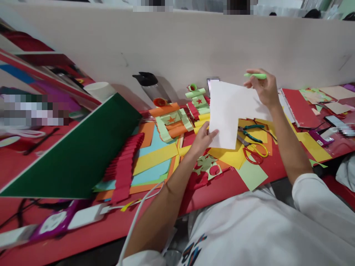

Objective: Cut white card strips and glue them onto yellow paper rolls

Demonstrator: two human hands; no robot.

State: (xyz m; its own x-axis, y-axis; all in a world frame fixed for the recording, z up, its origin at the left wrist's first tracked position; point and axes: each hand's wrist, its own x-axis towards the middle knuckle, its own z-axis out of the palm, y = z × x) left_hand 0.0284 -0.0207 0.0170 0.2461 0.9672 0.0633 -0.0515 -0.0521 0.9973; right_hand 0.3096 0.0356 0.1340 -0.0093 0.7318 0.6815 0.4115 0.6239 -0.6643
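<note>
My left hand (203, 139) pinches the lower left edge of a white sheet of paper (224, 114), which has an L-like outline and is held up over the table. A light green pen (257, 76) is between the fingers of my right hand (264, 88), raised by the sheet's upper right part. Just below the sheet lie scissors (259, 154) with red and yellow handles and a teal-handled tool (253, 138), partly on yellow paper (227, 157). Cut paper scraps (207, 165) lie near my left wrist.
A dark green board (74, 147) leans at the left, near a red pleated paper strip (124, 166). Behind are a bottle (152, 87) and orange-and-green paper rolls (170, 120). A white cable (138, 210) crosses by my left forearm. A phone (340, 125) lies right.
</note>
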